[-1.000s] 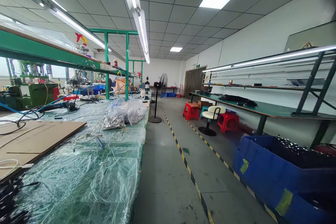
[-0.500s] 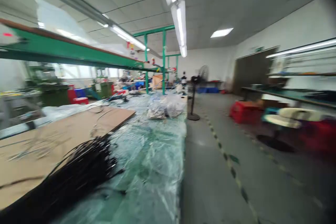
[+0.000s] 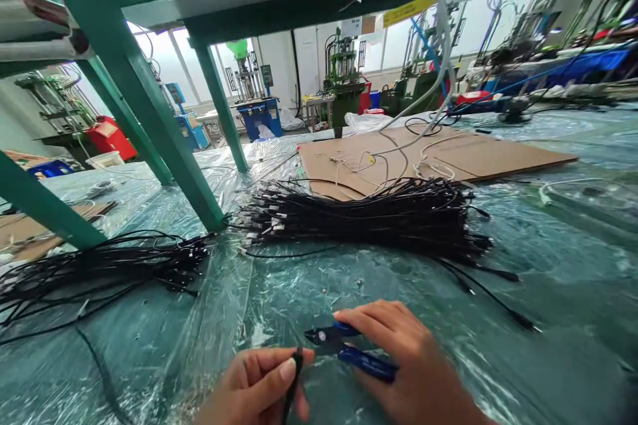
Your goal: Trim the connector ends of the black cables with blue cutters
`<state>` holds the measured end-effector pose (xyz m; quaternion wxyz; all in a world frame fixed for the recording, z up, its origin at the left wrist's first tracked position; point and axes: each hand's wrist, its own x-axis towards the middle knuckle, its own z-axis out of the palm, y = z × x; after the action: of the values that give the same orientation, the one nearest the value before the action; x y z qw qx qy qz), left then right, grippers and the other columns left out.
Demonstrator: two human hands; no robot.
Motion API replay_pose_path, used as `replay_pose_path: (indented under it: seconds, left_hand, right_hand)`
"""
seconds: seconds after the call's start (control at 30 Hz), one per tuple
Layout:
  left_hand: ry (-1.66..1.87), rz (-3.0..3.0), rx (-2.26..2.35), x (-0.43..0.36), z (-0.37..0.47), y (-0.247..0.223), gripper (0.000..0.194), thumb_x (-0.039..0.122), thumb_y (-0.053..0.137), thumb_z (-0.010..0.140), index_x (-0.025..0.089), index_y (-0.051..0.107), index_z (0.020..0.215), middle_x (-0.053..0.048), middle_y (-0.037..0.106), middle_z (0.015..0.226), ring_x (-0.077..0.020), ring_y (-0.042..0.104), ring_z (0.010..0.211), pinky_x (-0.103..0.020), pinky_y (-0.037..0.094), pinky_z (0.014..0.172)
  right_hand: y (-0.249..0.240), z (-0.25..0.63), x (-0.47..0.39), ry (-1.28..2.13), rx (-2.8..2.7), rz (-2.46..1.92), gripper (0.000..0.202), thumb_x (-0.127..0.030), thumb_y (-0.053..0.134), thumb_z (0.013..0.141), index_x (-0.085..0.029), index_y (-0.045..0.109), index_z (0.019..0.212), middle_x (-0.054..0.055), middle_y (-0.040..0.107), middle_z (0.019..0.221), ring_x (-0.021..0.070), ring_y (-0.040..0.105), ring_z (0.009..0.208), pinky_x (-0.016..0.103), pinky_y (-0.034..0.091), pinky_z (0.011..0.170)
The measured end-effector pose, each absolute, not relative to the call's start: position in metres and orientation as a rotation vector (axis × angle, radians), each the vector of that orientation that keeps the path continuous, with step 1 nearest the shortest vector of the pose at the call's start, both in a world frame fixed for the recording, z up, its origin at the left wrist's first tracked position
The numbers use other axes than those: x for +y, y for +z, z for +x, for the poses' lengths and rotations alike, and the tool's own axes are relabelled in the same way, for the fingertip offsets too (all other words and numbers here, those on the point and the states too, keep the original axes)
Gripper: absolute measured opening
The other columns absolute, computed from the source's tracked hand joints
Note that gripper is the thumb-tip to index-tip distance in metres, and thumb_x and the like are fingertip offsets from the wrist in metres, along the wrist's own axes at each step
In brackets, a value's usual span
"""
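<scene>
Low in the view, my left hand (image 3: pixel 259 382) pinches a black cable (image 3: pixel 294 378) between thumb and fingers. My right hand (image 3: pixel 406 358) holds blue-handled cutters (image 3: pixel 366 364), their handles spread apart. The dark jaws point left and lie just above the fingertips of my left hand, near the cable's upper end. Beyond both hands, a thick bundle of black cables (image 3: pixel 359 219) with light-coloured ends on its left side lies across the bench.
Another black cable pile (image 3: pixel 114 265) lies at left beside slanted green posts (image 3: pixel 164 126). Brown cardboard (image 3: pixel 478 156) with pale wires sits behind the bundle on the plastic-covered bench (image 3: pixel 239 319). White cables (image 3: pixel 441 20) hang down at upper right.
The view has swung from the aisle and the length of the bench to face across it. Both hands, the cutters and the held cable have come into view.
</scene>
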<state>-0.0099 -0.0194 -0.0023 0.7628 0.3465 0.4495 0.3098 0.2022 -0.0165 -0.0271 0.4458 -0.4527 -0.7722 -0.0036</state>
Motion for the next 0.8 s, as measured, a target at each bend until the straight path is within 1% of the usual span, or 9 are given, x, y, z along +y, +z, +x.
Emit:
replay_pose_path:
  seconds: [0.07, 0.17, 0.2, 0.23, 0.33, 0.4, 0.57, 0.7, 0.8]
  left_hand:
    - [0.657, 0.759, 0.963, -0.0194, -0.0081, 0.0033, 0.035, 0.046, 0.078, 0.071, 0.011, 0.076, 0.073, 0.0, 0.06, 0.053, 0.0006, 0.036, 0.036, -0.011, 0.023, 0.037]
    - [0.636, 0.793, 0.953, -0.0196, -0.0098, 0.0065, 0.039, 0.047, 0.074, 0.075, 0.011, 0.07, 0.061, 0.004, 0.051, 0.046, 0.0024, 0.026, 0.029, -0.012, 0.015, 0.031]
    - [0.64, 0.799, 0.958, -0.0195, -0.0109, 0.0063, 0.04, 0.047, 0.074, 0.075, 0.01, 0.069, 0.059, 0.005, 0.049, 0.044, 0.0024, 0.026, 0.029, -0.012, 0.015, 0.031]
    - [0.641, 0.797, 0.964, -0.0194, -0.012, 0.0055, 0.039, 0.047, 0.075, 0.074, 0.01, 0.07, 0.061, 0.005, 0.05, 0.045, 0.0024, 0.027, 0.029, -0.011, 0.015, 0.03]
    - [0.641, 0.761, 0.982, -0.0191, -0.0145, 0.0021, 0.036, 0.047, 0.077, 0.072, 0.01, 0.074, 0.074, 0.0, 0.061, 0.054, 0.0022, 0.029, 0.028, -0.012, 0.017, 0.029]
    - [0.637, 0.749, 0.991, -0.0189, -0.0156, 0.0004, 0.037, 0.046, 0.077, 0.072, 0.011, 0.074, 0.08, -0.002, 0.066, 0.059, 0.0015, 0.033, 0.029, -0.012, 0.02, 0.029]
    - [0.617, 0.767, 0.995, -0.0188, -0.0165, 0.0004, 0.036, 0.047, 0.073, 0.075, 0.01, 0.074, 0.076, -0.004, 0.069, 0.062, 0.0002, 0.04, 0.031, -0.012, 0.025, 0.031]
    - [0.603, 0.779, 0.985, -0.0197, -0.0169, 0.0005, 0.037, 0.047, 0.073, 0.075, 0.01, 0.074, 0.073, -0.004, 0.069, 0.062, -0.0001, 0.04, 0.031, -0.012, 0.026, 0.031]
    - [0.603, 0.771, 0.98, -0.0201, -0.0171, 0.0004, 0.036, 0.046, 0.073, 0.075, 0.011, 0.074, 0.076, -0.004, 0.069, 0.062, -0.0001, 0.04, 0.03, -0.012, 0.026, 0.031]
  right_hand:
    - [-0.0207, 0.2037, -0.017, 0.0, -1.959, -1.086, 0.033, -0.014, 0.054, 0.073, -0.028, 0.063, 0.102, -0.003, 0.071, 0.085, 0.0154, 0.065, 0.074, 0.03, 0.052, 0.067]
    - [-0.0167, 0.2045, -0.0167, -0.003, -2.019, -1.033, 0.028, -0.015, 0.056, 0.076, -0.026, 0.063, 0.101, -0.003, 0.071, 0.084, 0.014, 0.065, 0.072, 0.028, 0.051, 0.066]
    - [-0.0168, 0.2046, -0.0164, -0.009, -2.024, -1.025, 0.026, -0.016, 0.057, 0.077, -0.025, 0.063, 0.1, -0.002, 0.071, 0.083, 0.0141, 0.065, 0.071, 0.028, 0.051, 0.066]
    - [-0.0173, 0.2048, -0.0161, -0.019, -2.03, -1.021, 0.024, -0.017, 0.057, 0.078, -0.025, 0.063, 0.1, -0.001, 0.071, 0.083, 0.0144, 0.065, 0.071, 0.028, 0.051, 0.066]
    - [-0.019, 0.2054, -0.0151, -0.077, -2.064, -1.004, 0.021, -0.017, 0.057, 0.081, -0.022, 0.063, 0.1, 0.002, 0.071, 0.083, 0.0148, 0.066, 0.071, 0.028, 0.051, 0.066]
    - [-0.0194, 0.2061, -0.0146, -0.127, -2.097, -0.986, 0.02, -0.018, 0.056, 0.082, -0.021, 0.063, 0.1, 0.002, 0.071, 0.082, 0.0146, 0.066, 0.071, 0.027, 0.051, 0.064]
    - [-0.0195, 0.2071, -0.0143, -0.183, -2.11, -0.973, 0.023, -0.016, 0.054, 0.081, -0.023, 0.063, 0.1, 0.001, 0.071, 0.081, 0.0143, 0.066, 0.07, 0.027, 0.051, 0.063]
    - [-0.0217, 0.2072, -0.0144, -0.182, -2.116, -0.969, 0.024, -0.016, 0.054, 0.08, -0.022, 0.063, 0.101, 0.0, 0.071, 0.082, 0.0142, 0.066, 0.071, 0.027, 0.051, 0.064]
    - [-0.0233, 0.2071, -0.0143, -0.174, -2.124, -0.973, 0.025, -0.015, 0.054, 0.08, -0.022, 0.062, 0.103, 0.0, 0.071, 0.083, 0.014, 0.065, 0.073, 0.027, 0.052, 0.065]
